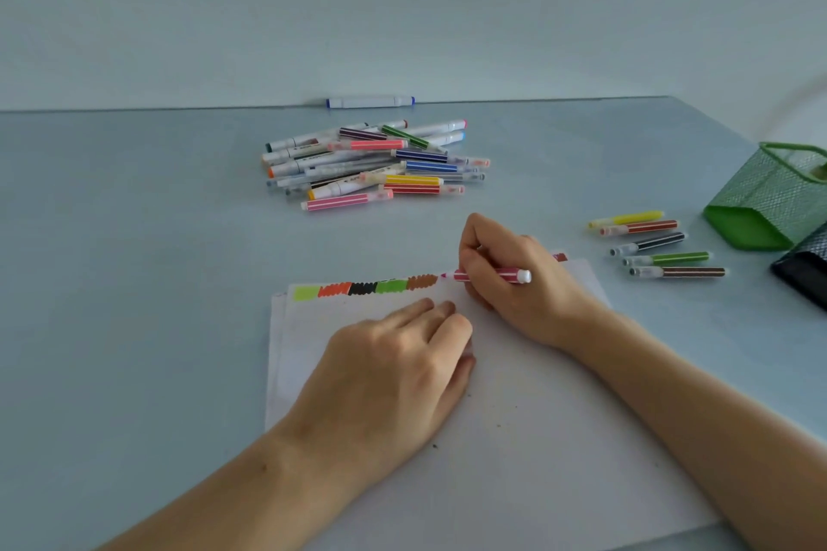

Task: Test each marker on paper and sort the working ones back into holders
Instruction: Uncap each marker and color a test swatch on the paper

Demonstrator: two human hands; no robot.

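Observation:
My right hand [514, 286] grips a pink striped marker [494, 275], its tip touching the white paper [514, 438] just right of a row of colour swatches [364, 287] in light green, orange, black, green and brown. My left hand [394, 365] lies flat on the paper with fingers straight, pressing it down. A pile of mixed markers [371, 163] lies on the table beyond the paper. Several capped markers [658, 244] lie in a row to the right. A green mesh holder [760, 197] lies tipped at the far right, with a black mesh holder [805, 268] beside it.
A white marker with blue ends [370, 102] lies at the table's back edge against the wall. The light blue table [134, 282] extends to the left of the paper. Small dark specks dot the paper near my left hand.

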